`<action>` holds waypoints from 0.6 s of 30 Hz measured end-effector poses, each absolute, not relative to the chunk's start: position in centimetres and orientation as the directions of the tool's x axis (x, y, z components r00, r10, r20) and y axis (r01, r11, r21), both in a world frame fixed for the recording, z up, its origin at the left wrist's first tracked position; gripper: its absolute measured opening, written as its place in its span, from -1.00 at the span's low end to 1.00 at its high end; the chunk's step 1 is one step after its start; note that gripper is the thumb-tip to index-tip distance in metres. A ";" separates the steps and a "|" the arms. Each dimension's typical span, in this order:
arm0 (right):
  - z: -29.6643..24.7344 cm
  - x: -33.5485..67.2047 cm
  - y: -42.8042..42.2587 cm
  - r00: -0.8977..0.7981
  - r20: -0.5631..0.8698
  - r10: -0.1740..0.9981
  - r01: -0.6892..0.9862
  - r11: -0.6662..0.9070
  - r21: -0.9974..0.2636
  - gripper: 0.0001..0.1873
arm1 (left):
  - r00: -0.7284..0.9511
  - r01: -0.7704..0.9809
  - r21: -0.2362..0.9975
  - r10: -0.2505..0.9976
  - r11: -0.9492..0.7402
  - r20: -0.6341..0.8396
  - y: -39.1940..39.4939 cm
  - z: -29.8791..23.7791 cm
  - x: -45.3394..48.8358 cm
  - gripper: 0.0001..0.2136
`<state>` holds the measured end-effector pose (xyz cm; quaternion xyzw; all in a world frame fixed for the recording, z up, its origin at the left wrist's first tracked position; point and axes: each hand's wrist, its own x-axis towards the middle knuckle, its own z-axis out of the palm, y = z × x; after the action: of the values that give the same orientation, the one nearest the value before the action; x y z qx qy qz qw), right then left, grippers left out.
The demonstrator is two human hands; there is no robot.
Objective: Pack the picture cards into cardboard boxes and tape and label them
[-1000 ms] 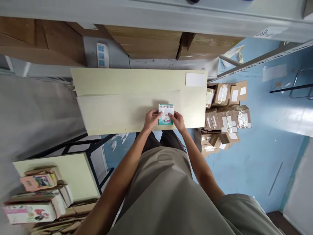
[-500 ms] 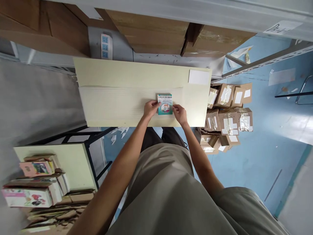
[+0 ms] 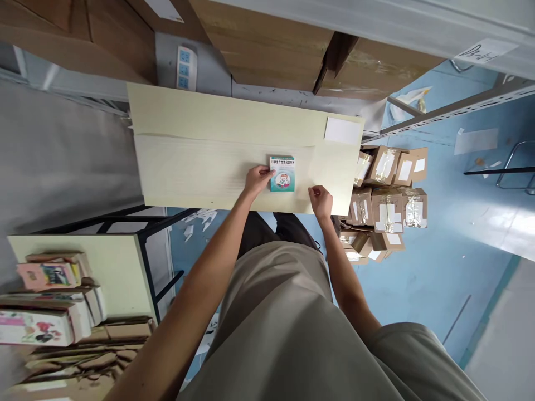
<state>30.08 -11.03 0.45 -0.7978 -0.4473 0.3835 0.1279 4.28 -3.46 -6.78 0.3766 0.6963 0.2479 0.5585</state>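
Note:
A small book (image 3: 282, 174) with a green and white cover and a cartoon figure lies on a thin whitish sheet (image 3: 200, 167) spread over the pale yellow table (image 3: 234, 120). My left hand (image 3: 258, 179) grips the book's left edge, its thumb on the cover and its other fingers partly hidden. To the right of the book, apart from it, my right hand (image 3: 321, 201) is closed over the front part of the table, near the sheet's right end. Its fingertips are curled together, and what they hold, if anything, is too small to make out.
A white paper (image 3: 343, 130) lies at the table's back right. Behind stand cardboard boxes (image 3: 267, 50) and a power strip (image 3: 186, 68). Taped cartons (image 3: 387, 209) are piled on the floor at right. A lower side table (image 3: 121, 273) at left carries stacked books (image 3: 54, 273).
My right hand has let go of the book's right edge and moved right, toward the table's front. My left hand stays on the book. The camera view has shifted slightly.

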 end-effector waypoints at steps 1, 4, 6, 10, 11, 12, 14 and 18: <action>0.9 29.7 -11.1 0.279 -0.484 0.829 0.632 -0.538 -0.557 -0.73 | -0.094 0.247 0.766 0.801 0.594 -0.591 -3.5 -6.9 4.3 -0.71; 2.2 28.0 -11.2 0.171 -0.430 0.886 0.676 -0.423 -0.603 -0.75 | -0.098 0.252 0.764 0.801 0.594 -0.591 -3.4 -6.9 4.2 -0.68; 2.7 26.5 -11.2 0.090 -0.393 0.915 0.706 -0.337 -0.623 -0.79 | -0.097 0.256 0.763 0.801 0.593 -0.590 -3.3 -6.8 4.2 -0.64; 2.6 23.4 -10.5 -0.022 -0.384 0.923 0.782 -0.224 -0.581 -0.82 | -0.094 0.297 0.759 0.809 0.579 -0.581 -3.1 -6.3 4.1 -0.67; 2.4 22.7 -10.2 -0.037 -0.396 0.918 0.800 -0.210 -0.562 -0.81 | -0.101 0.318 0.752 0.810 0.577 -0.578 -3.1 -6.1 4.1 -0.70; 2.3 22.1 -9.9 -0.053 -0.410 0.911 0.816 -0.196 -0.543 -0.81 | -0.111 0.337 0.745 0.810 0.576 -0.576 -3.2 -6.0 4.1 -0.72; 2.1 21.0 -9.2 -0.083 -0.441 0.894 0.844 -0.172 -0.509 -0.81 | -0.134 0.366 0.732 0.811 0.575 -0.570 -3.5 -5.8 4.3 -0.74; 2.1 19.6 -8.3 -0.129 -0.496 0.859 0.884 -0.128 -0.451 -0.79 | -0.170 0.390 0.729 0.822 0.563 -0.544 -4.4 -5.5 4.4 -0.74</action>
<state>19.64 -8.27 2.13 -0.6596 -0.6602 0.3587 -0.0175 4.43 -4.39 -5.54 0.4131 0.7331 0.2185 0.4941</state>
